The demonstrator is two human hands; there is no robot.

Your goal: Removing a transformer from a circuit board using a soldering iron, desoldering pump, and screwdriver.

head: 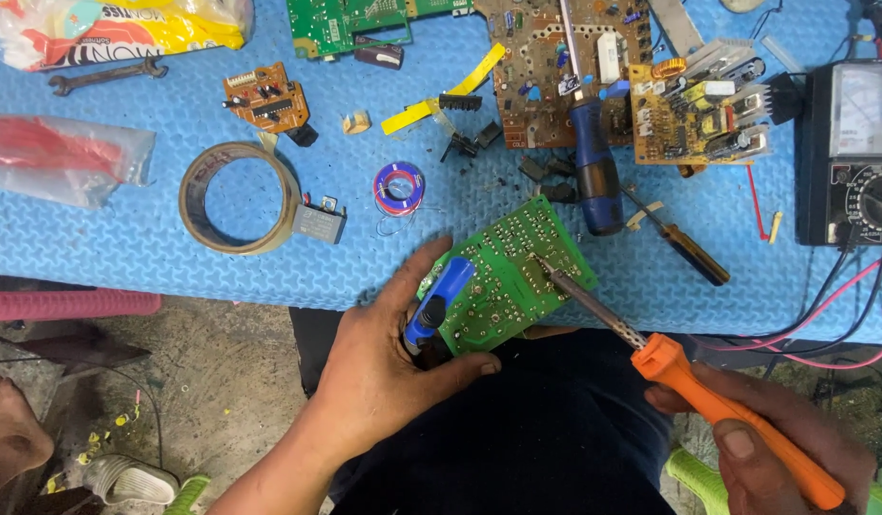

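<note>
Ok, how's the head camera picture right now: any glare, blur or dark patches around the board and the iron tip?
Head view: even, soft light, no hard glare on the green circuit board; the soldering iron tip and solder side look sharp; the left hand throws only a faint shadow; the right hand is cut off at the frame edge; the lap below is dark; straight mat edges bow slightly.

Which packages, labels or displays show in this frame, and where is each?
Snack bag: top left corner, crinkled, yellow, white and orange.
Clear plastic bag: left edge of the blue mat, flat, red contents.
Multimeter: right edge, black box, pale needle dial.
</note>
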